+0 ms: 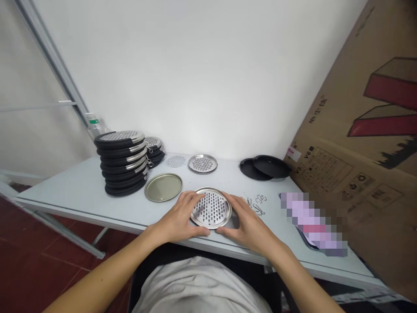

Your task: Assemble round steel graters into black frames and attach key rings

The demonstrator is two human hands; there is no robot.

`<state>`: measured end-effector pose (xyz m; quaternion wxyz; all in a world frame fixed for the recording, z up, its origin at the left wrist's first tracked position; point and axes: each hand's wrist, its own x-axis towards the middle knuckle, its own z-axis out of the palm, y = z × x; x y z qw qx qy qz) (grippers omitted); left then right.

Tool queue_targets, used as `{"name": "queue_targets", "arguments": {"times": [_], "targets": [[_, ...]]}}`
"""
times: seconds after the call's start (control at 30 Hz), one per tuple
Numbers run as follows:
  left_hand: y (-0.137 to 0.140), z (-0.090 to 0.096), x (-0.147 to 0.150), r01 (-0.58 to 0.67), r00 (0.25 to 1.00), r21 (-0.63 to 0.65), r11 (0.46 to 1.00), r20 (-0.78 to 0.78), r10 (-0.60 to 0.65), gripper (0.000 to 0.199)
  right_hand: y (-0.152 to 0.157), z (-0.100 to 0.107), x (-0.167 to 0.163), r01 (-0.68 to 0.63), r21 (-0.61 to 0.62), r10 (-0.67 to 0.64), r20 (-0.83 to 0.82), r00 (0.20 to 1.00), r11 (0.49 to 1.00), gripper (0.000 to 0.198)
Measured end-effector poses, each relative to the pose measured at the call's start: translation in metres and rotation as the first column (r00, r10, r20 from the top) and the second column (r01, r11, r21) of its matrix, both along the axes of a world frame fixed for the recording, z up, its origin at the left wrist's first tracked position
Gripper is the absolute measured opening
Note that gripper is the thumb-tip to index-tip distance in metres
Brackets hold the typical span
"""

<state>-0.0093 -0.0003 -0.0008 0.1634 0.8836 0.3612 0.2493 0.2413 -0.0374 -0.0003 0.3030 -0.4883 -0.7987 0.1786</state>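
Both my hands curve around a round metal grater disc (211,209) near the table's front edge. My left hand (180,218) grips its left rim, thumb along the near side and fingers over the upper left. On the right rim, my right hand (248,221) mirrors this, its thumb close to the other thumb. The disc has a raised silver rim and rows of dark grating holes. Left of it lies a plain round metal lid (163,188). Small wire clips and rings (259,204) are scattered just beyond my right hand.
A tall stack of black-rimmed grater discs (122,165) stands at left, with a shorter stack (154,150) behind. Further back lie a perforated plate (176,161), another grater disc (202,164) and black round covers (265,167). A blurred-out flat object (314,226) and a large cardboard box (358,174) bound the right.
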Motion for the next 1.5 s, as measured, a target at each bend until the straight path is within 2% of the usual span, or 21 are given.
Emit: {"name": "queue_targets", "arguments": {"times": [0.17,0.43,0.9,1.13,1.27,1.5], "targets": [[0.001,-0.002,-0.001,-0.026,0.999,0.031,0.999,0.02,0.025,0.094,0.001,-0.004,0.001,-0.002,0.028,0.002,0.002,1.0,1.0,0.085],[-0.001,0.001,0.0,-0.002,1.0,-0.012,1.0,0.017,0.003,0.09,0.001,-0.003,0.001,-0.002,0.021,0.002,0.015,1.0,1.0,0.086],[0.002,-0.005,0.0,-0.136,0.988,-0.104,0.985,-0.081,0.128,0.109,0.005,-0.009,0.004,0.01,0.05,-0.015,0.103,0.995,0.999,0.088],[0.012,-0.002,0.004,-0.123,0.99,-0.132,0.984,-0.083,0.113,0.102,0.009,-0.017,0.01,0.089,0.025,-0.093,0.239,0.967,0.996,0.076],[0.013,-0.003,0.003,-0.125,0.988,-0.125,0.984,-0.112,0.111,0.092,0.009,-0.018,0.01,0.085,0.049,-0.094,0.251,0.963,0.995,0.073],[0.012,-0.004,0.004,-0.129,0.985,-0.115,0.985,-0.127,0.115,0.093,0.008,-0.017,0.01,0.083,0.067,-0.096,0.225,0.97,0.994,0.071]]}}
